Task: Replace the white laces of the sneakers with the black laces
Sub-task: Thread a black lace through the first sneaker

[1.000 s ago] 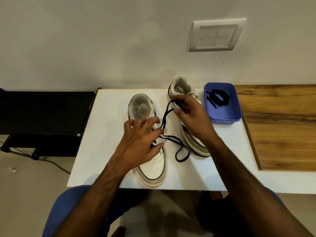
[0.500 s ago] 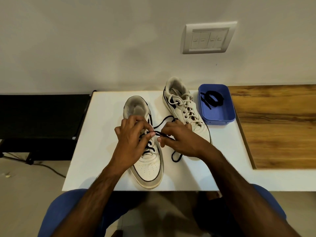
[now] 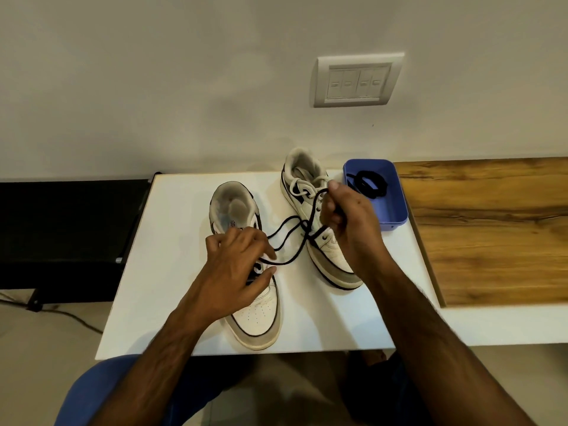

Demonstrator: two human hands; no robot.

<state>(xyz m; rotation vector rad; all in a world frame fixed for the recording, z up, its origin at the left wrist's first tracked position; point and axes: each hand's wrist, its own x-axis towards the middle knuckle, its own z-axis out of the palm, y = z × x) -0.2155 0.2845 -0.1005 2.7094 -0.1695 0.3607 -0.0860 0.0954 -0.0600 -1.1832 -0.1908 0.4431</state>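
— Black lace (image 3: 289,241)?
— Threaded through the lower eyelets of the left sneaker (image 3: 246,272), then strung rightward in loose loops above the white table (image 3: 172,241), up across the right sneaker (image 3: 310,216).
— Left hand (image 3: 236,272)?
— Resting over the left sneaker's lacing area, fingers curled, thumb and forefinger nipping the lace close to the eyelets. Fingertips partly hidden behind the knuckles, so exact contact hard to tell.
— Right hand (image 3: 347,216)?
— Raised over the right sneaker, fingers folded round the far stretch of the same lace, pulling it up and away. Closed tight, not spread.
— Right sneaker's own lacing?
— White laces (image 3: 307,186) in place near the collar, partly covered by the right hand.
— Anything beside?
— Blue tray (image 3: 396,210) just right of that sneaker, touching the table's far right corner area, with a coiled second black lace (image 3: 368,184) inside. Wooden counter (image 3: 491,226) further right. Switch plate (image 3: 358,79) on the wall above.
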